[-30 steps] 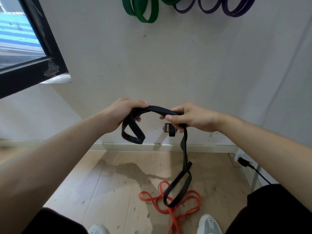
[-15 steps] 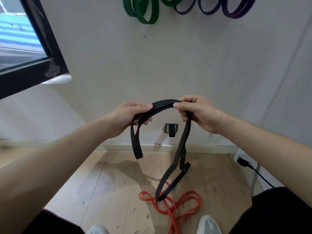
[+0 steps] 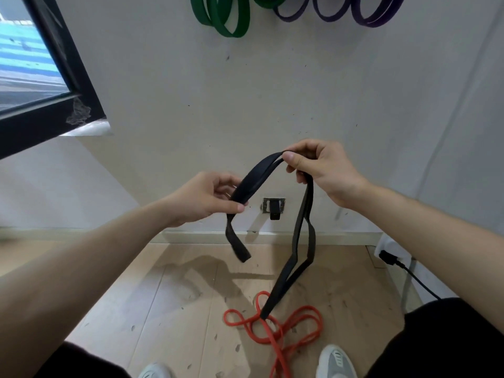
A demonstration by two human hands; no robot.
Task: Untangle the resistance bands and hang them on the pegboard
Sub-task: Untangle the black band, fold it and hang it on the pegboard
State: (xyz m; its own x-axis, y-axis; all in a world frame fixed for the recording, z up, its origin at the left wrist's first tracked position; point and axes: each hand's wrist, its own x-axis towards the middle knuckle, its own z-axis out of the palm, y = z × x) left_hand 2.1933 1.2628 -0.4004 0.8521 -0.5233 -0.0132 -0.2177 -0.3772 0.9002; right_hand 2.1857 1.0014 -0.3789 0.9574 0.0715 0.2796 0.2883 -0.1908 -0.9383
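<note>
Holding the black resistance band (image 3: 259, 171) before the wall, we pinch it in left hand (image 3: 207, 199) and right hand (image 3: 324, 170) grips | risk: dangling loop may snag orange band (image 3: 272, 334) on floor (image 3: 177, 309), re-tangling.

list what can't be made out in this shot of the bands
Head view:
green bands and purple bands: tops cut off by the top edge, so how they hang is unseen.
orange band: tail runs off the bottom edge.
black band: stretches hidden inside the left hand and right hand.
</note>
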